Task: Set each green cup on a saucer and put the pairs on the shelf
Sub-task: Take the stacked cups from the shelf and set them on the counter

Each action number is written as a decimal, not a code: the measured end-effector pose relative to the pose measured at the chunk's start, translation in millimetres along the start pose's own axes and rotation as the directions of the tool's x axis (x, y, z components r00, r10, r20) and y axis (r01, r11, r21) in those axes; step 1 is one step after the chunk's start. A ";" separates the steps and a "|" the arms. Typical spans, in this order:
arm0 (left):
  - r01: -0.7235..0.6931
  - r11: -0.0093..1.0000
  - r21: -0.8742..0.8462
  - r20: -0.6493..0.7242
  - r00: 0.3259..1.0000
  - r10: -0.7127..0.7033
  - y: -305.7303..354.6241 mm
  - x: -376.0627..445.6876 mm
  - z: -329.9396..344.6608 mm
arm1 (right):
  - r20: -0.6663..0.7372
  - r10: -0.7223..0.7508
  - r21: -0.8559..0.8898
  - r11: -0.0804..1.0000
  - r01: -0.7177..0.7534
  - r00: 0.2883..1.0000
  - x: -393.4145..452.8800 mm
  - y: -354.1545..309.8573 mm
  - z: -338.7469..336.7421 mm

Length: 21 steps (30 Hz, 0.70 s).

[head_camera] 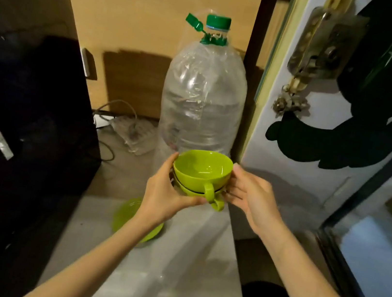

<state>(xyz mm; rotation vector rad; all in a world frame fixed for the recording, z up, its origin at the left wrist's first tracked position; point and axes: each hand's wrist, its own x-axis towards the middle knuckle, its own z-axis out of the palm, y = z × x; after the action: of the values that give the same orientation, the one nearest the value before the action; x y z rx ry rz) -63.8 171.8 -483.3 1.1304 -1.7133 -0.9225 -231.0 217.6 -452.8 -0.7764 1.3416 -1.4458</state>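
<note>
Two green cups (201, 172) are nested one inside the other, both handles facing me, held in the air above the grey counter (171, 272). My left hand (168, 192) grips the stack from the left and underneath. My right hand (246, 194) touches its right side with the fingers spread along the rim. A green saucer (123, 216) lies on the counter below, partly hidden by my left forearm.
A large clear water bottle (204, 93) with a green cap stands just behind the cups. A black appliance (27, 97) fills the left side. A white door (321, 116) with a lock stands to the right. Cables lie at the back.
</note>
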 end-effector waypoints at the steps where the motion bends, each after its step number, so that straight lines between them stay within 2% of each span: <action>1: 0.018 1.000 0.008 0.011 1.000 -0.018 -12.4 -6.9 3.8 | -0.018 0.026 0.005 1.000 -0.026 1.000 -1.4 14.4 -1.0; 9: 0.162 0.983 0.086 0.086 0.982 -0.170 -75.2 -45.7 31.8 | -0.108 0.206 0.087 0.977 -0.197 0.973 0.7 100.6 -13.9; 15: 0.223 0.968 0.117 0.119 0.964 -0.237 -94.3 -54.9 38.5 | -0.102 0.261 0.034 0.965 -0.259 0.960 4.0 127.1 -21.7; 21: 0.221 0.966 0.130 0.139 0.961 -0.239 -102.5 -54.2 43.0 | -0.080 0.248 0.025 0.969 -0.247 0.965 4.0 134.4 -25.0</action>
<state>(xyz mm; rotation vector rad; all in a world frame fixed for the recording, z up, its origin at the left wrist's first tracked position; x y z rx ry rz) -60.8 195.6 -604.7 1.3881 -1.8030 -1.0903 -224.4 234.3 -588.4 -0.5218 1.4343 -1.2989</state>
